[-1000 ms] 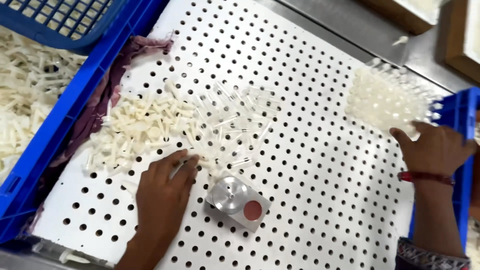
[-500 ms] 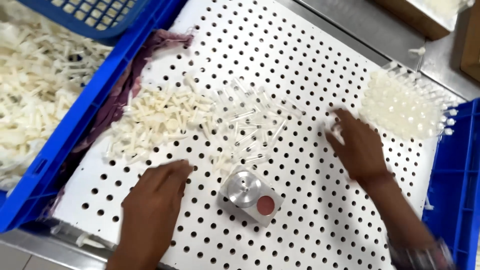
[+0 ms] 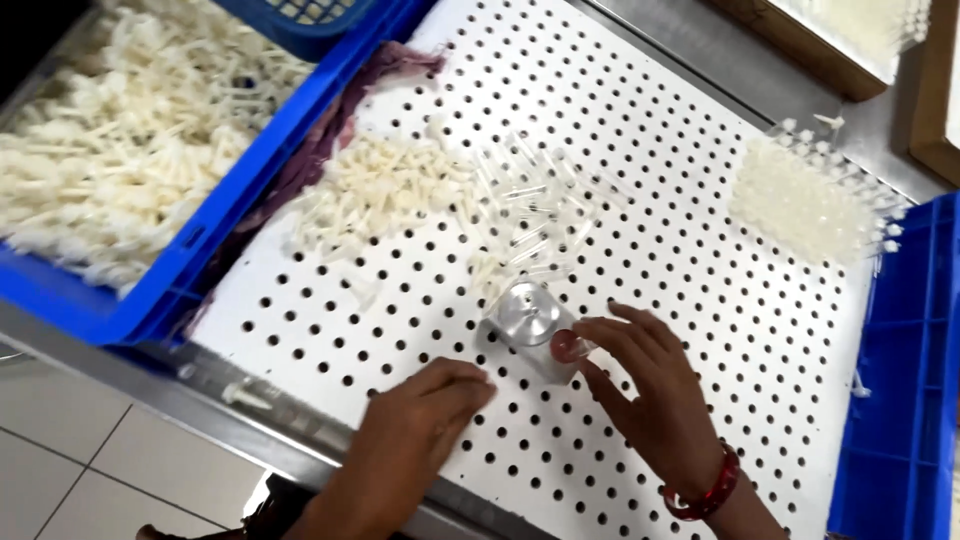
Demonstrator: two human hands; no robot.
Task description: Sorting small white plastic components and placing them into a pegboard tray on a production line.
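A small metal block (image 3: 530, 320) with a round silver top and a red button lies on the white perforated table (image 3: 700, 260). My right hand (image 3: 645, 385) rests just right of it, fingers spread, fingertips touching the red button end. My left hand (image 3: 425, 425) lies flat on the table below and left of the block, holding nothing that I can see. Beyond the block sit a heap of white plastic parts (image 3: 385, 190) and a scatter of clear plastic tubes (image 3: 530, 210).
A blue crate (image 3: 150, 300) full of white parts stands at the left, with a purple cloth (image 3: 320, 150) along its side. A clear rack of tubes (image 3: 810, 200) sits at the far right beside another blue crate (image 3: 905, 370). The steel table edge runs along the near side.
My right hand came from the tube rack at the far right down to the metal block. My left hand slid off the white parts toward the near edge. The view shifted.
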